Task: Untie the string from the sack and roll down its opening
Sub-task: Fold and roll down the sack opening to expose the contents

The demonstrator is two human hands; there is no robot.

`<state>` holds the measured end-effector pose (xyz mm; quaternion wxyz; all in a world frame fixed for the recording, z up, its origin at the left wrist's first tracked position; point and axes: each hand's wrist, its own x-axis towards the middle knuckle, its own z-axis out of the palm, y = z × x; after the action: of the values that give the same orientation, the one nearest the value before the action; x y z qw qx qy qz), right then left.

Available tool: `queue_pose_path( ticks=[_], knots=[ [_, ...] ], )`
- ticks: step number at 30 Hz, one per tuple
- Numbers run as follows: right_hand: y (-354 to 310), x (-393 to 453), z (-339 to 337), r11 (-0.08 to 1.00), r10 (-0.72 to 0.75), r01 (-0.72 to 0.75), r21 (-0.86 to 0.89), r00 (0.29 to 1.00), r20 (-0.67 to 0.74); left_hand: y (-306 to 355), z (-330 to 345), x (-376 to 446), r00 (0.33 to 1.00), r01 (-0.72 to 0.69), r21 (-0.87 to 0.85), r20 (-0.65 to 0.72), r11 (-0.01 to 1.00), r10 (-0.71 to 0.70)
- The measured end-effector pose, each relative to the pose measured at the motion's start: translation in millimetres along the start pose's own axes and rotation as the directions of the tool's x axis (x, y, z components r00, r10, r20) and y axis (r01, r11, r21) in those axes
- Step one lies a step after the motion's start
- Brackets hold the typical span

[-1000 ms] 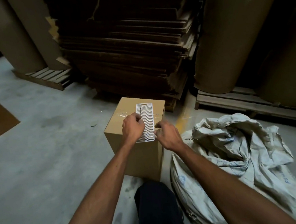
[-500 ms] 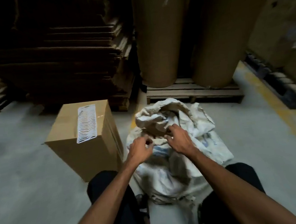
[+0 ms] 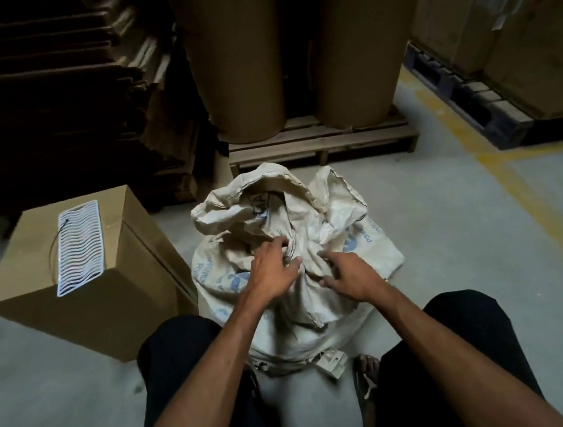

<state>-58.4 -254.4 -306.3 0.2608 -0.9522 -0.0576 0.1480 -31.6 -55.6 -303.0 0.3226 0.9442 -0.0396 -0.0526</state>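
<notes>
A crumpled off-white woven sack [image 3: 328, 209] with blue print sits on the floor between my knees, its top bunched and folded over. My left hand [image 3: 272, 271] rests on the gathered neck of the sack, fingertips pinching into the folds. To its right my right hand [image 3: 349, 275] lies on the cloth with fingers spread, holding nothing that I can see. No string shows; the folds and my fingers hide the tie point.
A brown cardboard box [image 3: 126, 297] stands at my left with a white wavy plastic rack [image 3: 79, 248] on top. Behind the sack are a wooden pallet [image 3: 321, 145] carrying big brown paper rolls [image 3: 234, 63], stacked flat cardboard [image 3: 55, 97] at back left, and a dark pallet [image 3: 469, 102] at right.
My hands left the white rack on the box and came onto the sack. My view turned right so the sack sits in front of me, and my left fingers dug into its neck.
</notes>
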Motion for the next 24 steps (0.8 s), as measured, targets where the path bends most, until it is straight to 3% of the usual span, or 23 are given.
queue_pose_path(
  ticks=[5, 7, 9, 12, 14, 18, 20, 22, 24],
  knots=[
    [0, 3, 2, 0.987, -0.159, 0.154, 0.042, 0.971, 0.177, 7, 15, 13, 0.972, 0.234, -0.174, 0.020, 0.957, -0.234],
    [1, 10, -1, 0.979, -0.128, 0.086, 0.185, 0.966, 0.224, 6, 18, 21, 0.953, 0.302, -0.142, 0.037, 0.943, -0.300],
    [1, 14, -4, 0.939, -0.047, -0.028, 0.343, 0.977, 0.210, 3, 22, 25, 0.949, 0.316, 0.002, 0.017, 0.949, -0.316],
    [-1, 18, -3, 0.818, 0.177, -0.183, 0.546, 0.982, 0.064, 0, 31, 24, 0.961, 0.265, 0.123, 0.054, 0.956, -0.273],
    [-3, 21, -1, 0.667, 0.335, -0.261, 0.698, 0.942, 0.032, -1, 34, 24, 0.972, 0.195, 0.130, 0.103, 0.972, -0.209],
    [-9, 28, -3, 0.239, 0.439, -0.283, 0.929, 0.885, 0.157, -8, 34, 19, 0.985, -0.076, 0.139, 0.166, 0.987, 0.052],
    [-10, 30, -5, 0.097, 0.455, -0.294, 0.951, 0.863, 0.221, -15, 32, 13, 0.960, -0.178, 0.162, 0.243, 0.971, 0.135],
    [-9, 31, -5, 0.115, 0.472, -0.265, 0.957, 0.863, 0.182, -20, 27, 6, 0.935, -0.190, 0.114, 0.324, 0.975, 0.144],
    [-8, 31, -3, 0.200, 0.473, -0.218, 0.955, 0.875, 0.101, -18, 17, 0, 0.968, -0.096, -0.008, 0.232, 0.995, 0.095]
  ],
)
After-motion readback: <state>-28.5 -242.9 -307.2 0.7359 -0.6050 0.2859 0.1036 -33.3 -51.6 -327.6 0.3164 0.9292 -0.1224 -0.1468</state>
